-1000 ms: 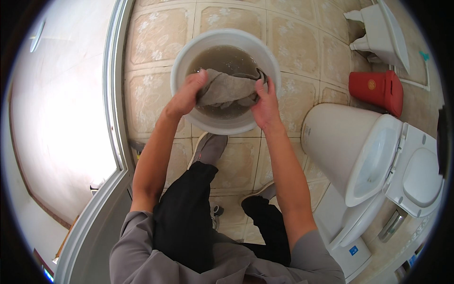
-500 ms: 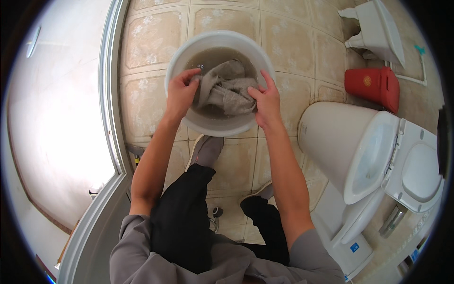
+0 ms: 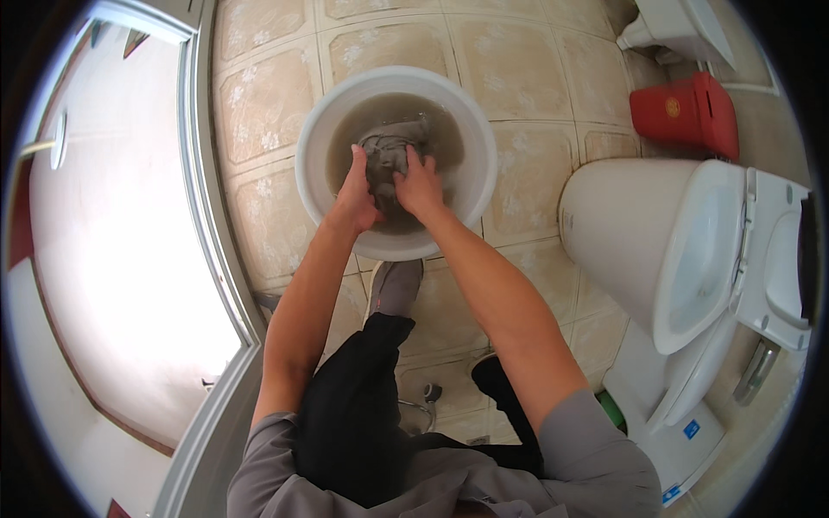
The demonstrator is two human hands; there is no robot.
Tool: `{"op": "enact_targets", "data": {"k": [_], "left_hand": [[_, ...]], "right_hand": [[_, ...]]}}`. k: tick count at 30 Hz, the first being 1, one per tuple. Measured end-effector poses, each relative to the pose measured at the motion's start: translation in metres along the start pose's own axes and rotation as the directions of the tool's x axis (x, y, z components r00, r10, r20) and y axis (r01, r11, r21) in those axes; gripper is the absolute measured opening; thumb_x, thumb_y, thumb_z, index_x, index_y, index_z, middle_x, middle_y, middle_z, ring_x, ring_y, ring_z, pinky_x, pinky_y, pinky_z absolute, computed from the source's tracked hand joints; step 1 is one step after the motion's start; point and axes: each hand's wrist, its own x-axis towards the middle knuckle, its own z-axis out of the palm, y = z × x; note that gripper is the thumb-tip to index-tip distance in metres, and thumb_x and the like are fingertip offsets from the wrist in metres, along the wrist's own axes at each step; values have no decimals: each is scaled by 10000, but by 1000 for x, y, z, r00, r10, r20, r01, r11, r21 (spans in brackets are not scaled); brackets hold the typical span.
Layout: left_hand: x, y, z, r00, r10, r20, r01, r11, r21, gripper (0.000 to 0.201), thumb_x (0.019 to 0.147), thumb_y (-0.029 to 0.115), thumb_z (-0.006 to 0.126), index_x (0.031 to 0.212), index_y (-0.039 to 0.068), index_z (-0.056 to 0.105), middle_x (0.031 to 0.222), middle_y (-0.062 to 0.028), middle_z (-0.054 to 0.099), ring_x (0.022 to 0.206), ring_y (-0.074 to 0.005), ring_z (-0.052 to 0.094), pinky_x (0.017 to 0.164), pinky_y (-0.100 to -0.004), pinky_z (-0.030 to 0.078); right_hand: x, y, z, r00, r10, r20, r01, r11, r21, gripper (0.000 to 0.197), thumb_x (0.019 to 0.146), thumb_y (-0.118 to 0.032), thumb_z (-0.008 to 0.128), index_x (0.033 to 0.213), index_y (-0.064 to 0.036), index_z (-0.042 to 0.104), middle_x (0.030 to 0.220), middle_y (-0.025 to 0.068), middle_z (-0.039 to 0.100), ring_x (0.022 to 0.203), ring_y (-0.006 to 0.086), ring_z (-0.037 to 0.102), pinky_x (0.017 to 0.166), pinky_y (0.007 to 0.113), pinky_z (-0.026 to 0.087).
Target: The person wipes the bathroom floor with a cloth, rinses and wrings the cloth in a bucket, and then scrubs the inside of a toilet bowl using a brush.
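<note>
- Inside a white basin (image 3: 480, 164), low over murky water (image 3: 449, 138): left hand (image 3: 352, 197) alongside the left edge of a sodden grey cloth (image 3: 401, 134), thumb pointing far, remaining fingers partly hidden; impossible to tell whether grasping.
- Just to the right: right hand (image 3: 420, 186) with bent fingers on the cloth's near-right folds; impossible to tell how firmly closed.
- Bunched between both hands and reaching beyond on the far side: the cloth, partly under the brownish-grey water.
- Directly beneath: beige tiled floor (image 3: 509, 69) with a pale floral pattern.
- Close to the basin's near side: a grey shoe (image 3: 399, 287) below black trousers (image 3: 358, 406).
- Nearest: a short-sleeved grey shirt (image 3: 484, 475), bare forearms stretched toward the basin.
- To the right: a white toilet (image 3: 639, 229), lid raised.
- Far right: a red bin (image 3: 678, 110), with a partly cropped white stool (image 3: 691, 30) farther still.
- Along the left: a pale door frame (image 3: 207, 216).
</note>
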Motion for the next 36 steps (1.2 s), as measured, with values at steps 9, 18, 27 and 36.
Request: {"op": "enact_targets", "data": {"k": [9,18,27,36], "left_hand": [[12,26,-21,816,124,565,42,961,-272,523,1004,479,596,1338,76,598,1316,-146,648,1182,-309,632,995,-448,527],[-3,-2,-3,612,577,541,-351,811,-468,431,1065,358,463,1365,60,543,1306,-113,624,1198,-283,607,1030,-406,512],[-5,3,-4,878,404,257,-352,908,-226,533,1083,497,387,1413,97,511,1390,-109,575,1283,-294,556,1025,-470,503],[-19,14,27,984,181,-3,-180,981,-71,760,987,697,456,1466,108,477,1489,-106,510,1400,-335,438,1165,-591,310]], "right_hand": [[-63,-93,-63,923,-383,39,354,884,306,263,856,-211,723,991,7,665,994,230,677,954,405,652,806,477,517],[-38,-96,-55,898,-363,-248,416,885,211,333,836,-358,716,742,-52,623,710,190,650,693,423,648,651,507,521],[12,-32,-45,972,-6,-237,15,999,36,336,958,-378,609,953,-44,643,1039,236,670,956,413,676,811,524,536],[15,15,-10,981,-23,-192,72,965,252,609,899,-305,718,1408,-40,516,1179,261,613,1062,429,627,980,432,509]]}}
